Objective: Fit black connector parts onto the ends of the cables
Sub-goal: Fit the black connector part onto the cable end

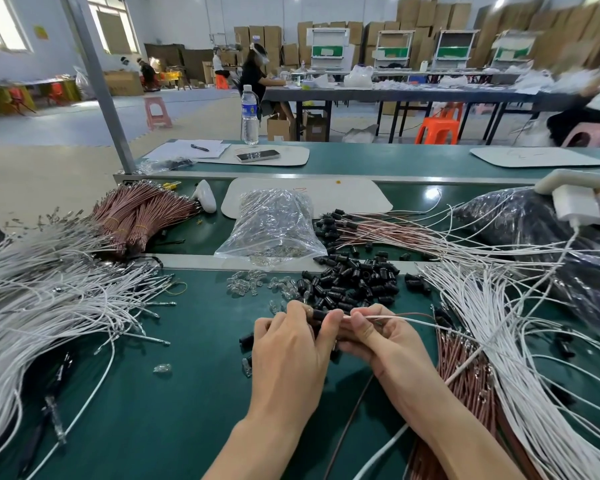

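1. The left hand (pixel 288 344) pinches a small black plastic connector (pixel 321 315) above the green tabletop (pixel 187 393).
2. The right hand (pixel 378 337) pinches a thin white cable (pixel 406 318), its end at that connector.
3. A black connector pile (pixel 350 285) lies just farther.

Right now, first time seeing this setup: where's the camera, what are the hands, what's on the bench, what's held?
There is no robot here. One camera, worn on a person's head, looks forward and down at their two bare hands. The left hand pinches a black connector. The right hand pinches a white cable near its end, close to that connector. On the green bench, a pile of loose connectors lies just beyond the hands, with small clear parts to its left and a clear bag behind. White cables fan out on both sides. Brown bundles lie at back left, and capped cables at back right.
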A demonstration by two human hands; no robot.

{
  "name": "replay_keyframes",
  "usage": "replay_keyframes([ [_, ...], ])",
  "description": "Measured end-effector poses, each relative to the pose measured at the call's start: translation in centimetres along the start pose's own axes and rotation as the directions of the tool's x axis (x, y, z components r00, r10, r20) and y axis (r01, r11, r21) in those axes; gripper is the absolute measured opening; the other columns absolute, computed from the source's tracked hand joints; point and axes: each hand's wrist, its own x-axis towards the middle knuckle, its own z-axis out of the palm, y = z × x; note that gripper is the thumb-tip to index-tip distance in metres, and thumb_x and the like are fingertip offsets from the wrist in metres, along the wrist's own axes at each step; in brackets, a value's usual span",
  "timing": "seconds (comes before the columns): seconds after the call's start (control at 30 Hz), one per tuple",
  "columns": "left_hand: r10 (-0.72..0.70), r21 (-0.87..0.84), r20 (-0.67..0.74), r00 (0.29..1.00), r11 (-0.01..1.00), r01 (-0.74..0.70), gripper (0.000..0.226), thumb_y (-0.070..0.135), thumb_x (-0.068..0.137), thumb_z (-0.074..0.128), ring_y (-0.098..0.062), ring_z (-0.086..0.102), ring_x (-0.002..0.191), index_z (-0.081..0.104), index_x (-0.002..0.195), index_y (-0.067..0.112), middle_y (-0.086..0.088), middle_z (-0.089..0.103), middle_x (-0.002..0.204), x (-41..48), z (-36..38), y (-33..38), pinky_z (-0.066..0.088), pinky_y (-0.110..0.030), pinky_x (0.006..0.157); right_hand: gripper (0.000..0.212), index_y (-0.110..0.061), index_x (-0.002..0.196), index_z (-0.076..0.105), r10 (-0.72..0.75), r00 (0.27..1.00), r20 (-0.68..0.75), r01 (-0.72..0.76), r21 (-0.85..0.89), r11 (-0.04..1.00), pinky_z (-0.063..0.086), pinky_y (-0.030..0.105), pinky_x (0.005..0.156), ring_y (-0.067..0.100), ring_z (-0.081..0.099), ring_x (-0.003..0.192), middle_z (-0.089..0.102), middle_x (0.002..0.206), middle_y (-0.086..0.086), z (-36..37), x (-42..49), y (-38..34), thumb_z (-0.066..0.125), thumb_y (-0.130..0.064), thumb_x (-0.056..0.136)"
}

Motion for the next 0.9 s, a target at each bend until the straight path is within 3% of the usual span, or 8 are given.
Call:
replay_keyframes([
  [0.07,0.031,0.042,-0.028,0.999,0.999,-0.03,0.05,0.062,0.103,0.021,-0.013,0.038,0.058,0.042,0.079,0.024,0.01,0.052,0.062,-0.01,-0.02,0.13,0.041,-0.031,0.075,0.023,-0.003,0.097,0.061,-0.007,1.0,-0.005,0.007,-0.014,1.0,0.06,0.024,0.07,0.029,0.075,0.097,0.076,0.102,0.022,0.01,-0.05,0.03,0.067,-0.021,0.083],
  [0.27,0.051,0.047,-0.055,0.997,0.998,-0.048,0.051,0.058,0.105,0.019,-0.015,0.033,0.055,0.034,0.07,0.025,0.011,0.042,0.056,0.01,-0.14,0.32,0.032,-0.03,0.074,0.017,-0.004,0.093,0.062,-0.002,1.0,0.009,0.001,0.023,1.0,0.059,0.022,0.073,0.028,0.075,0.099,0.076,0.104,0.022,0.0,-0.1,0.08,0.065,-0.019,0.084],
  [0.47,0.033,-0.058,0.064,0.997,0.998,-0.029,0.048,0.064,0.1,0.012,-0.015,0.038,0.062,0.027,0.069,0.03,0.009,0.046,0.056,-0.31,-0.45,0.33,0.038,-0.032,0.08,0.009,-0.01,0.082,0.071,0.015,1.0,0.012,-0.016,0.065,0.998,0.059,0.023,0.077,0.028,0.075,0.099,0.075,0.101,0.022,0.11,-0.1,0.1,0.066,-0.017,0.083],
  [0.63,0.03,-0.096,0.101,0.994,0.995,-0.02,0.049,0.065,0.098,0.011,-0.019,0.046,0.066,0.027,0.067,0.029,0.007,0.04,0.052,-0.32,-0.69,0.46,0.04,-0.034,0.082,0.012,-0.006,0.086,0.068,0.026,1.0,0.014,-0.026,0.069,0.997,0.059,0.024,0.078,0.028,0.075,0.099,0.076,0.1,0.021,-0.01,-0.09,0.07,0.065,-0.017,0.084],
  [0.8,0.031,-0.116,0.109,0.994,0.993,-0.018,0.048,0.064,0.099,0.012,-0.002,0.04,0.063,0.027,0.068,0.031,0.007,0.039,0.05,-0.28,-0.76,0.47,0.036,-0.031,0.08,0.015,-0.004,0.09,0.066,0.021,1.0,0.018,-0.022,0.069,0.997,0.059,0.024,0.08,0.029,0.074,0.101,0.075,0.102,0.022,0.17,-0.29,-0.07,0.065,-0.018,0.084],
  [0.9,0.02,-0.218,0.148,0.989,0.976,0.013,0.047,0.065,0.1,0.014,0.007,0.046,0.09,0.038,0.078,0.031,0.008,0.053,0.063,-0.26,-0.66,0.36,0.034,-0.028,0.078,0.02,-0.003,0.098,0.065,0.014,1.0,0.015,-0.015,0.098,0.995,0.058,0.025,0.083,0.03,0.073,0.105,0.075,0.106,0.023,0.33,-0.42,-0.12,0.067,-0.019,0.086],
])
